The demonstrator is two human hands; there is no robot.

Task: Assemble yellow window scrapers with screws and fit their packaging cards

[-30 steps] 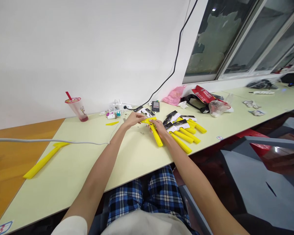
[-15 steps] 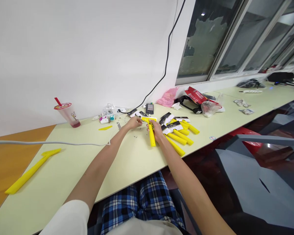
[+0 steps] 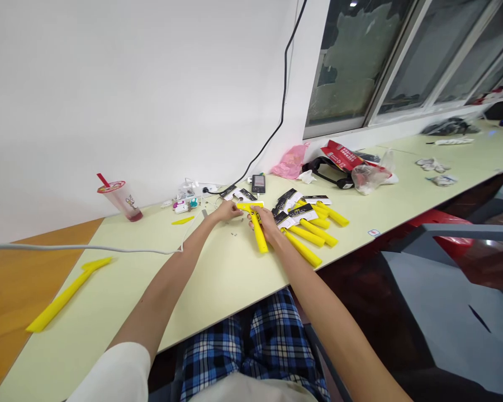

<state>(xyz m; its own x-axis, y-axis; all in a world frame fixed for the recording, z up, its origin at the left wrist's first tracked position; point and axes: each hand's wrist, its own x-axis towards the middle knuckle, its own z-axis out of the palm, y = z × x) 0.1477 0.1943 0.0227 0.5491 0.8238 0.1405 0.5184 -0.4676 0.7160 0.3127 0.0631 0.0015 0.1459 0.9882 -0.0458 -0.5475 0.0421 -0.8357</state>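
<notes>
Where the two hands come together: yellow tool [image 3: 259, 240] w/ T-shaped head, mid-table, head toward wall, handle angled back toward person. Can't tell if handle end touches the table [image 3: 222, 285].
Rt hand [image 3: 267, 221]: closed round upper handle, just below the head; tool gripped.
L hand [image 3: 227, 211]: fingers mostly curled, tips bunched at L end of head. Touching or just beside, hard to say; can't tell if it pinches anything sm.
Carded pile: yellow-handled tools [image 3: 304, 250] just R of rt hand, overlapping, handles pointing to near R edge; blk/wht cards [image 3: 304, 213] at their far ends.
Loose tool: another yellow tool [image 3: 62, 301], no card seen, lying far L, well apart fr. hands.
Sm. bits: few tiny pieces [image 3: 233, 234] on tabletop nr L hand; too sm. to ID. Flat yellow piece [image 3: 183, 220] L of L hand.
Behind hands: blk/wht card [image 3: 247, 195]; dark handheld device [image 3: 259, 183] w/ screen, cord at its near end.
Cup: clear plastic cup [image 3: 123, 202], red straw, a little red liquid, nr wall, L.
Back R: pink bag [image 3: 290, 163], crumpled tissue [image 3: 306, 177], red pkg [image 3: 341, 155], clear bag [image 3: 366, 178].
Cable: blk cable [image 3: 283, 100] down wall to tabletop.
</notes>
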